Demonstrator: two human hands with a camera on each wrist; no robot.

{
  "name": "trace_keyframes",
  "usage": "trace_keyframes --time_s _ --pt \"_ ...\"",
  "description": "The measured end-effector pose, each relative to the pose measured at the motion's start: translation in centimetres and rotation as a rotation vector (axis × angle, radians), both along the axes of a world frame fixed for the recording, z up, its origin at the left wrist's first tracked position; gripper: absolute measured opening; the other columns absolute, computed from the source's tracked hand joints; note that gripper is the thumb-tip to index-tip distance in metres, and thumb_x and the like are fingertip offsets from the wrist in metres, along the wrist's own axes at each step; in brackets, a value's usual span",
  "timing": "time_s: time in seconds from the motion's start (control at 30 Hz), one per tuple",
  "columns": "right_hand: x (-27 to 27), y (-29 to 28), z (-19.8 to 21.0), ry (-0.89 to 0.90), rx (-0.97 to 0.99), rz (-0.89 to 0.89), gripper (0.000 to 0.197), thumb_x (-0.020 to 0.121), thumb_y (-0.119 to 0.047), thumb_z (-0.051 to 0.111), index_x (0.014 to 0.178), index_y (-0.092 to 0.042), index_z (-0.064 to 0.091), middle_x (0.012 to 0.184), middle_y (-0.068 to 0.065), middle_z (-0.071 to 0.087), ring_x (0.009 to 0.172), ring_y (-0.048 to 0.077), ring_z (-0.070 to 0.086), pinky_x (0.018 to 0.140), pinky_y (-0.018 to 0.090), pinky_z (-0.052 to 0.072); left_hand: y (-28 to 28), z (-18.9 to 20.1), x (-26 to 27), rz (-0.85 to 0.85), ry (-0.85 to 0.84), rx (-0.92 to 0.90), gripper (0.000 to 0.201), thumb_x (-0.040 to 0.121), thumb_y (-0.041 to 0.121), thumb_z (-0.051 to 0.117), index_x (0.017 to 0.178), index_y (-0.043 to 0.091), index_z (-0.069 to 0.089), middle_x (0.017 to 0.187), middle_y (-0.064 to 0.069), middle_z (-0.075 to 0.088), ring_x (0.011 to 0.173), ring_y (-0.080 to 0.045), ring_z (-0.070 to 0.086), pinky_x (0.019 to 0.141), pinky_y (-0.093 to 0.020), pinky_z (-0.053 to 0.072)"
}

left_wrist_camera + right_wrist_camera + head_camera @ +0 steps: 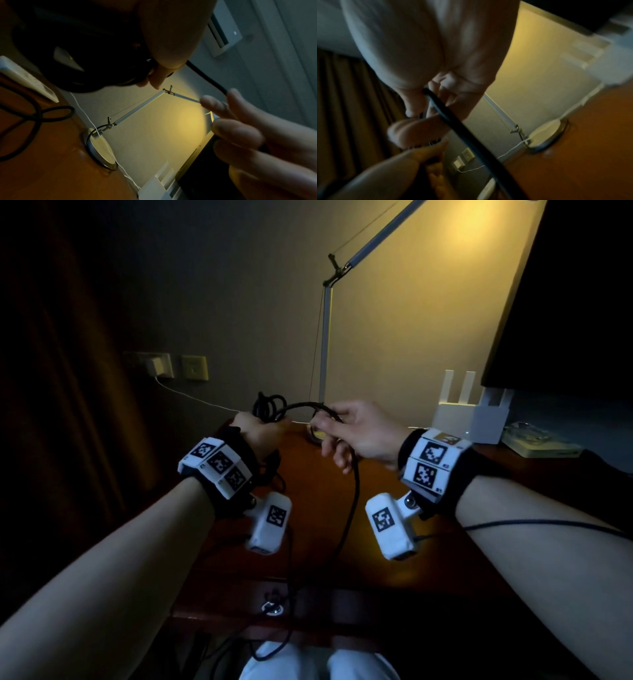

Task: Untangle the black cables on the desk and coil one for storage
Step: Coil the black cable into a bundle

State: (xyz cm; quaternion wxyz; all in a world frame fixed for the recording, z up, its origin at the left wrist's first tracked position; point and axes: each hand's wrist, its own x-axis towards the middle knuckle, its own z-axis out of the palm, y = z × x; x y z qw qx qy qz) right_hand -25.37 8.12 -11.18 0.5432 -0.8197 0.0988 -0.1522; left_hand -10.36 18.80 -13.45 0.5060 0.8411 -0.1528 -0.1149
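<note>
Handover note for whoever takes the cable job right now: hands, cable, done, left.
Left hand: grips a bundle of black cable loops above the back of the desk.
Right hand: pinches the same black cable; a strand arcs from the loops to its fingers, then hangs down over the desk's front edge.
Loose black cable also lies on the desk, beside the lamp base.
Done: several loops gathered in the left hand.
Left: feed the hanging tail into further loops, then set the coil down. Whether the cables are fully separated, I cannot tell.
</note>
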Motion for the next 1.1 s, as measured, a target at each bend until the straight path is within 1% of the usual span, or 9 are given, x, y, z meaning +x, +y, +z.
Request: trace_keyframes --time_s 0.17,0.33,0.43,0.5,0.63,0.73,0.9,1.0,1.1 --pt "0.7 -0.4 1.2 -0.145 0.021 -0.052 0.028 0.102 -0.029 0.043 0.104 -0.016 0.068 0.068 -0.004 0.052 0.048 0.008 0.029 0.041 0.022 0.018 -0.1 0.4 -0.4 -0.060 0.045 -0.113 0.042 0.083 0.044 0.068 0.107 0.012 0.057 0.097 -0.006 0.064 0.083 -0.020 0.060 0.069 -0.032 0.047" --pt "1.8 -0.9 2.1 -0.277 0.109 -0.255 0.021 0.099 -0.024 0.052 0.108 -0.008 0.059 0.071 -0.001 0.049 0.043 0.002 0.035 0.037 0.016 0.026 0.7 -0.3 -2.1 -0.474 0.116 -0.330 0.034 0.079 0.044 0.073 0.061 0.018 0.058 0.052 0.000 0.056 0.052 -0.020 0.054 0.061 -0.031 0.044" --pt "2.5 -0.9 1.6 -0.325 0.194 -0.324 0.019 0.090 -0.027 0.066 0.096 -0.011 0.056 0.070 0.000 0.053 0.043 0.004 0.039 0.038 0.018 0.030 0.3 -0.3 -2.9 -0.544 0.211 -0.508 0.044 0.072 0.042 0.076 0.087 0.003 0.063 0.047 -0.001 0.043 0.048 -0.019 0.044 0.067 -0.038 0.039" --pt "3.0 -0.9 0.9 -0.327 0.175 -0.390 0.021 0.084 -0.030 0.073 0.082 -0.015 0.058 0.071 0.001 0.059 0.051 0.011 0.045 0.042 0.023 0.033 0.0 0.0 -3.4 -0.545 0.234 -0.568 0.058 0.074 0.043 0.075 0.109 -0.003 0.063 0.046 -0.001 0.042 0.048 -0.018 0.045 0.069 -0.038 0.040" --pt "3.3 -0.4 -0.4 -0.294 0.194 -0.375 0.005 0.085 -0.011 0.068 0.081 -0.012 0.070 0.081 0.008 0.068 0.063 0.021 0.059 0.049 0.027 0.042 -0.6 1.1 -3.0 -0.494 0.286 -0.615 0.037 0.074 0.047 0.074 0.073 0.010 0.070 0.051 -0.003 0.047 0.048 -0.018 0.049 0.061 -0.031 0.041" --pt "3.2 -0.1 -0.7 -0.252 0.218 -0.252 0.022 0.083 0.005 0.059 0.089 -0.011 0.072 0.078 0.007 0.071 0.067 0.017 0.067 0.046 0.025 0.038 -0.8 1.5 -2.3 -0.414 0.306 -0.652 0.040 0.081 0.044 0.070 0.103 0.012 0.073 0.054 -0.001 0.047 0.048 -0.014 0.050 0.051 -0.027 0.043" --pt "3.2 0.2 -1.3 -0.156 0.089 -0.178 0.037 0.087 0.008 0.053 0.101 -0.021 0.072 0.090 0.002 0.073 0.064 0.013 0.055 0.046 0.025 0.035 -1.1 1.7 -2.0 -0.389 0.405 -0.682 0.030 0.088 0.039 0.064 0.090 0.009 0.067 0.055 -0.002 0.053 0.046 -0.016 0.054 0.048 -0.024 0.046" --pt "3.2 -0.1 -1.6 -0.080 -0.061 -0.154 0.050 0.088 0.007 0.050 0.125 -0.023 0.064 0.116 0.003 0.066 0.068 0.017 0.054 0.056 0.028 0.044 -1.4 1.9 -1.5 -0.298 0.394 -0.670 0.033 0.085 0.044 0.065 0.087 0.010 0.066 0.068 -0.006 0.063 0.061 -0.022 0.065 0.056 -0.030 0.053" --pt "3.4 -0.1 -2.6 -0.052 -0.027 -0.149 0.032 0.097 -0.009 0.049 0.126 -0.016 0.061 0.096 0.001 0.066 0.068 0.014 0.058 0.063 0.032 0.048 -1.4 2.5 -0.8 -0.202 0.360 -0.638 0.040 0.076 0.053 0.069 0.083 0.014 0.068 0.093 -0.016 0.068 0.084 -0.033 0.070 0.079 -0.046 0.057"
